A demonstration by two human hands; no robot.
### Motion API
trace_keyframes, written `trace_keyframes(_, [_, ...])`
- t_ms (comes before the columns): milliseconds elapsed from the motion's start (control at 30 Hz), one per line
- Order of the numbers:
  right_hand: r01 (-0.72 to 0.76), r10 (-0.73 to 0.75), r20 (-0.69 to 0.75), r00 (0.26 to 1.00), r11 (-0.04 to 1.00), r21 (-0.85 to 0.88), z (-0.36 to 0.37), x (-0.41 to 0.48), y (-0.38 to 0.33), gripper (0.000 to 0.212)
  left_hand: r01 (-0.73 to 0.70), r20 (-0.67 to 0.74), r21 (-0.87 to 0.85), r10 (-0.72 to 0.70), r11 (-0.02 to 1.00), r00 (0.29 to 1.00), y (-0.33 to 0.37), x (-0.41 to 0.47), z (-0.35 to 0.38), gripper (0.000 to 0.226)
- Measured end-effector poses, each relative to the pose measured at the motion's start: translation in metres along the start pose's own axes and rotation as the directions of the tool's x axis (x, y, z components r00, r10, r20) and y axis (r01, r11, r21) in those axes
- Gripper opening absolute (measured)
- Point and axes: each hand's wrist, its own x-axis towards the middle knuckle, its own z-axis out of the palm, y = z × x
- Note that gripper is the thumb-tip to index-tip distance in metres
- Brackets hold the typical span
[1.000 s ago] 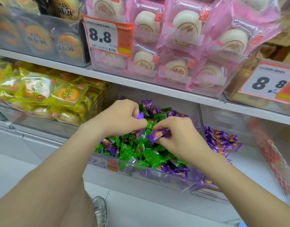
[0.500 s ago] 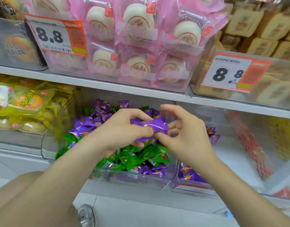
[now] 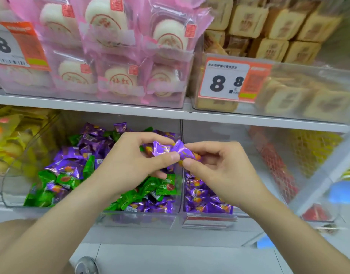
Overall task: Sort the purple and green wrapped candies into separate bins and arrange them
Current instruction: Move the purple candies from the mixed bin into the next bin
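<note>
**Hands.** Your left hand (image 3: 134, 161) is curled round a small bunch of purple candies (image 3: 162, 150), with the thumb pressed over the wrappers and the fingers folded beneath. Your right hand (image 3: 219, 171) meets it almost thumb to thumb. It pinches one purple wrapper (image 3: 183, 153) at the edge of that bunch between thumb and forefinger. Its other fingers are loosely curled and hold nothing. Both hands are held over the bins.

**Bins.** Directly under your left hand lies the mixed bin (image 3: 12, 186), a clear tub. Its heap shows green candies (image 3: 162, 186) nearest your left palm and loose purple candies (image 3: 87, 143) farther out, beyond your left knuckles. The second bin (image 3: 207, 219) sits under your right hand and wrist, just beside the mixed bin and parted from it by a clear wall. Its visible contents are a purple pile (image 3: 205, 202).

**Surroundings.** A white shelf edge (image 3: 130, 111) runs above both hands. Pink-wrapped white cakes (image 3: 111, 36) stand over your left hand. A price tag (image 3: 225, 82) reading 8.8 hangs over your right hand, with brown square cakes (image 3: 269, 26) behind it. Yellow packets (image 3: 12, 135), blurred, lie out past your left forearm. A red mesh item (image 3: 276, 165) lies out past your right hand, too blurred to name.
</note>
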Motion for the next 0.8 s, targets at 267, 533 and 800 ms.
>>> trace_keyframes(267, [-0.297, 0.249, 0.185, 0.951, 0.904, 0.307, -0.071, 0.005, 0.027, 0.025, -0.244, 0.015, 0.219, 0.247, 0.945, 0.969, -0.002, 0.007, 0.035, 0.029])
trace_keyframes(533, [-0.096, 0.065, -0.071, 0.995, 0.663, -0.743, -0.135, 0.034, 0.108, 0.021, -0.466, 0.138, 0.469, 0.459, 0.751, 0.878, -0.005, 0.009, 0.068, 0.043])
trace_keyframes(800, [-0.035, 0.02, -0.029, 0.999, 0.583, -0.812, -0.11, 0.056, 0.153, 0.023, -0.419, 0.105, 0.516, 0.43, 0.747, 0.897, -0.016, 0.02, 0.08, 0.043])
